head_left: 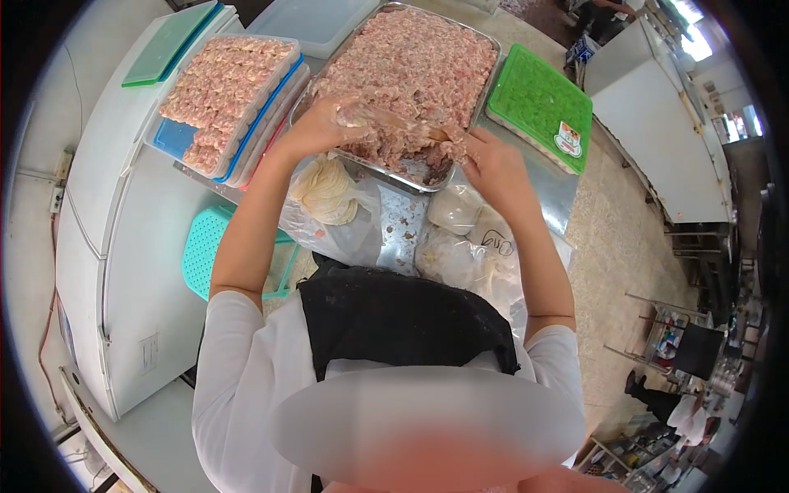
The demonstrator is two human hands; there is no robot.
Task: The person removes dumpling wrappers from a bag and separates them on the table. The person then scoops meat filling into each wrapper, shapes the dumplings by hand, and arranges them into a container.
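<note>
My left hand (322, 125) is curled over the front left of a metal tray (498, 51) heaped with ground meat (419, 49). Its fingers are closed on a pale, thin piece that looks like a dumpling wrapper (355, 115). At the tray's front right corner, my right hand (496, 164) grips a small wooden stick (441, 134) with meat clinging around it. Its fingertips are partly hidden by the meat. Below my left hand, a fanned stack of round dough wrappers (325, 191) lies in a clear plastic bag.
Stacked containers of formed dumplings (230, 86) stand at the left by a white chest freezer (156, 271). A green-lidded box (538, 107) sits right of the tray. Bagged wrappers (456, 209) lie in front, and a turquoise stool (209, 246) stands below. Other people are farther off at right.
</note>
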